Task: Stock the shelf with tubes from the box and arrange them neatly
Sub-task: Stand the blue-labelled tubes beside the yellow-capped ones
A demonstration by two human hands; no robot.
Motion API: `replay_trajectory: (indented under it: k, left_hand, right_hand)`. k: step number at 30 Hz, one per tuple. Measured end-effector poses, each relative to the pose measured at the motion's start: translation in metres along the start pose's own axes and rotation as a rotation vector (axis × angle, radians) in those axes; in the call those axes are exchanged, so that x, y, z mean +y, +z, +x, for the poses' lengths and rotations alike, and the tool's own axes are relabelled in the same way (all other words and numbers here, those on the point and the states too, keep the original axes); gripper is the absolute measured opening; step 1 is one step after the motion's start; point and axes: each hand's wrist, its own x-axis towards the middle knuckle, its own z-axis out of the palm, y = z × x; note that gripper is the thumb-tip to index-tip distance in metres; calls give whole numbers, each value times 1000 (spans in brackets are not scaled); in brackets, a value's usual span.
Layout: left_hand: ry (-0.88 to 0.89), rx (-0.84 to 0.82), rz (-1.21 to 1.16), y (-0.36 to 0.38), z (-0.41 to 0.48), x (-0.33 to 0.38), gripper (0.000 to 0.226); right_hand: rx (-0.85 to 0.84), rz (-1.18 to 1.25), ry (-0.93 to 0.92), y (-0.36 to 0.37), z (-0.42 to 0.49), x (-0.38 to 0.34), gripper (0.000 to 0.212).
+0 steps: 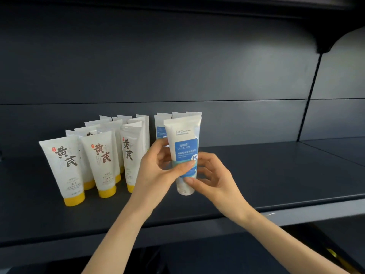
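Dark grey shelving is filling the whole view.
A matte shelf (276,175) is stretching left to right, its paler front lip catching some light. Behind it a back panel (158,56) is rising, a thin horizontal seam crossing it, soft light pooling toward its right. A black slotted upright (310,91) is dividing it from a neighbouring bay (341,86), and a dark bracket (327,44) is hanging under the upper shelf (197,1).

Left hand (156,170), right hand (213,174), fingers curled.
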Motion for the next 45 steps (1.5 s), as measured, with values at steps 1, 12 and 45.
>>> replay_trajectory:
  k: [1,12,45]
  left_hand:
    - [-5,-10,5,1,1,0,49]
    - [10,-45,45,-3,0,-2,63]
    - [-140,-51,1221,-105,-85,-14,92]
  right_hand:
    - [8,-1,4,-1,0,0,40]
    - [-84,-90,9,-7,16,-1,40]
    - [344,-496,434,-59,165,138,51]
